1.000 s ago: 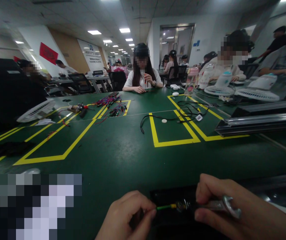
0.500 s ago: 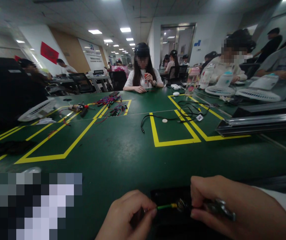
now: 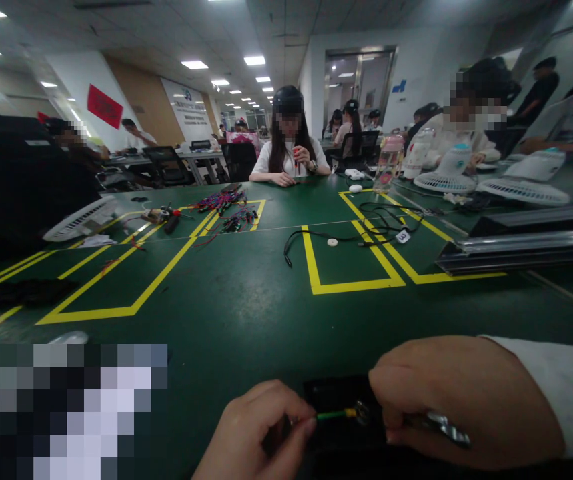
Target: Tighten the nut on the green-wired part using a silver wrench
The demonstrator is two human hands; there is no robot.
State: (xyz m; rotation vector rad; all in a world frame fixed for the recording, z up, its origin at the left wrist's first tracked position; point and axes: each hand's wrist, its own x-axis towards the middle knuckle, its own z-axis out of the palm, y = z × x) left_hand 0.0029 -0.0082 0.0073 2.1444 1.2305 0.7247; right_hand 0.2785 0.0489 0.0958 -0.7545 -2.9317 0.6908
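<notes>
At the bottom centre, my left hand point(image 3: 266, 427) is closed in a pinch on the end of a thin green wire point(image 3: 331, 415). The wire has a yellow sleeve at its right end, meeting a small shiny round metal part point(image 3: 363, 412). Just right of that part, my right hand point(image 3: 461, 393) is closed, knuckles up, around a dark piece with a shiny metal end point(image 3: 449, 429). The fingers cover most of this piece, so its kind is hidden. Below both hands lies a dark black object point(image 3: 336, 388) on the green table point(image 3: 246, 313).
Yellow tape outlines mark the table. A black cable point(image 3: 316, 233) lies ahead, with a small white disc point(image 3: 332, 243) beside it. Metal profiles point(image 3: 526, 247) lie at the right. Bundled wires point(image 3: 221, 200) and a fan point(image 3: 81, 217) are left. A person point(image 3: 289, 143) sits opposite.
My right hand has rolled over so its back faces up more, and it has shifted slightly left. My left hand keeps its pinch on the wire. The view has shifted slightly.
</notes>
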